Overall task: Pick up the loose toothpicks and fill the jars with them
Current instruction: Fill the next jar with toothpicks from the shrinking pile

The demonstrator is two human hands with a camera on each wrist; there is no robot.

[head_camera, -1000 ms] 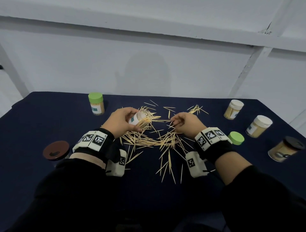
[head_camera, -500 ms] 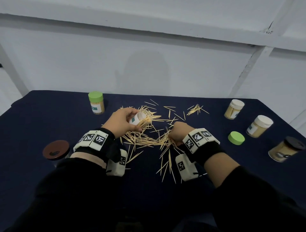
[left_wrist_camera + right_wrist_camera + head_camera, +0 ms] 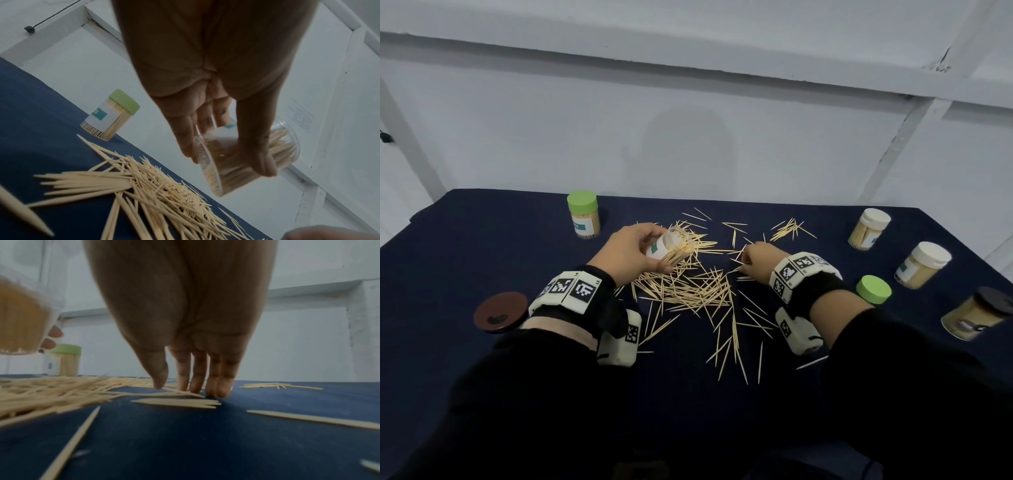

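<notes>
The left hand (image 3: 631, 251) is curled round an open clear jar (image 3: 671, 247), holding it tipped on its side above the near-left edge of the heap, mouth turned toward the right; the jar is already partly filled with toothpicks. From the left wrist view the thumb and fingers (image 3: 258, 155) wrap the jar's wall. The right hand (image 3: 758, 258) reaches down to the dark blue tabletop (image 3: 465, 240), fingers (image 3: 197, 382) straight and close together, tips touching a few loose toothpicks (image 3: 688, 287) at the right edge of the heap; whether any are pinched I cannot tell. The heap lies between the two hands, with strays scattered toward the person and a small cluster farther back on the right. A green-lidded jar (image 3: 583, 219) stands upright at the back left. A loose green lid (image 3: 874, 290) lies just beside the right wrist. Two white-lidded jars (image 3: 923, 264) and a dark-lidded jar (image 3: 977, 317) stand along the right side, and a brown lid (image 3: 498, 312) sits near the left wrist.
</notes>
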